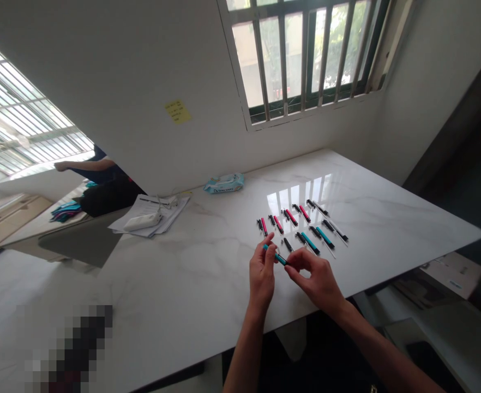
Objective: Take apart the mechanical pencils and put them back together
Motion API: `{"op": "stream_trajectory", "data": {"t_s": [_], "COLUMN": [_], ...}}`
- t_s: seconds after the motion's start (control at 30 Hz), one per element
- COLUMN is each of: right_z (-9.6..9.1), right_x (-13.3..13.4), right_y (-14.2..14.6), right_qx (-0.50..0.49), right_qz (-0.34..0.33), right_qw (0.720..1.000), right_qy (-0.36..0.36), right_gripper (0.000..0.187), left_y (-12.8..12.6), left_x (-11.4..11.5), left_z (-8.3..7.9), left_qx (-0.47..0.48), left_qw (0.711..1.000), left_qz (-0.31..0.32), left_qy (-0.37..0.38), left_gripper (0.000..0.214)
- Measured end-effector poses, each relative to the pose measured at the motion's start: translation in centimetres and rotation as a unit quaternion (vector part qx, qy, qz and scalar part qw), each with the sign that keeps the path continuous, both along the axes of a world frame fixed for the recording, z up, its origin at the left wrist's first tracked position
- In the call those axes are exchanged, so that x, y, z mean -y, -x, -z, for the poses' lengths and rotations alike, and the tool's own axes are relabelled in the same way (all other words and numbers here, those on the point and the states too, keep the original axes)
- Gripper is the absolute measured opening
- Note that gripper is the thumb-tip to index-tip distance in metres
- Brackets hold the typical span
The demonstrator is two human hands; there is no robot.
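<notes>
My left hand [262, 273] is closed around a teal pen barrel [274, 254] with a black end, held above the table's near edge. Thumb and forefinger of my right hand [314, 275] pinch the barrel's black end. Just beyond my hands lie pens taken apart in rows. Several pink barrels [292, 217] with black parts are in the far row, along with a white pen [318, 207]. Nearer are teal barrels [310, 243], black pieces [287, 244], thin refills and another white barrel [337, 230].
A pale blue wipes packet [224, 183] lies by the wall. Papers [150, 215] with a white device [143, 220] are at the left. Another person's arm [85, 164] shows beyond a table with folded cloths [65, 210]. A box [449, 273] stands below the right edge.
</notes>
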State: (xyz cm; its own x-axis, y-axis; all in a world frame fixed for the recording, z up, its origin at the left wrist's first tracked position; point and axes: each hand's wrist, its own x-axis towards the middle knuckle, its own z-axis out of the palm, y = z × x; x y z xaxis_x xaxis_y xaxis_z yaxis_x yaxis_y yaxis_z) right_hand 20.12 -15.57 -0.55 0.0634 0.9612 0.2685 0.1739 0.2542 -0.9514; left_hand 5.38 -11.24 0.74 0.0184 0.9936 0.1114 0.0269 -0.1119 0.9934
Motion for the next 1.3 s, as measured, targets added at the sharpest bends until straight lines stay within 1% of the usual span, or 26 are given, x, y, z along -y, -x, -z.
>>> {"op": "stream_trajectory", "data": {"t_s": [0.1,0.2,0.3,0.4,0.47,0.57,0.67,0.83,0.97,1.13,1.2,1.3], "right_z": [0.1,0.2,0.2,-0.1,-0.4,-1.2,-2.2,-2.8,-2.8,-3.4,-3.5,-3.1], "right_x": [0.1,0.1,-0.2,-1.0,-1.6,-2.4,-2.7,-2.9,-3.0,-3.0,-3.1,-3.3], "right_y": [-0.4,-0.9,-1.5,-2.4,-3.0,-3.8,-4.1,-4.2,-4.5,-5.0,-5.4,-6.0], "right_qx": [-0.025,-0.050,-0.087,-0.137,-0.160,-0.171,-0.163,-0.134,-0.133,-0.120,-0.113,-0.084], "right_qz": [0.008,-0.007,0.004,0.044,0.060,0.056,0.041,0.015,0.001,-0.028,-0.019,0.027], "right_qw": [0.999,0.997,0.994,0.988,0.984,0.983,0.986,0.991,0.991,0.992,0.993,0.996], "right_qy": [0.027,0.051,0.060,0.058,0.048,0.030,0.017,0.022,0.025,0.027,0.019,-0.003], "right_gripper": [0.015,0.021,0.025,0.029,0.033,0.036,0.037,0.039,0.039,0.040,0.039,0.033], "left_y": [0.7,1.2,1.4,0.8,0.0,-1.4,-2.5,-2.6,-2.1,-2.1,-2.2,-2.1], "left_x": [-0.1,0.0,0.3,1.1,1.9,3.2,4.0,3.8,3.3,3.1,3.1,3.1], "left_z": [0.2,0.2,0.3,0.7,1.1,1.6,1.7,1.7,1.7,1.7,1.7,1.5], "left_qx": [0.037,0.045,0.058,0.103,0.160,0.246,0.295,0.328,0.326,0.319,0.316,0.320], "left_qw": [0.999,0.997,0.996,0.988,0.975,0.943,0.921,0.906,0.907,0.911,0.912,0.911], "left_qz": [-0.032,-0.051,-0.044,-0.020,-0.006,0.006,-0.009,-0.028,-0.032,-0.026,-0.025,-0.027], "left_qy": [0.009,0.023,0.050,0.109,0.156,0.224,0.254,0.266,0.264,0.259,0.258,0.259], "left_gripper": [0.050,0.042,0.039,0.040,0.041,0.043,0.043,0.041,0.037,0.037,0.036,0.029]}}
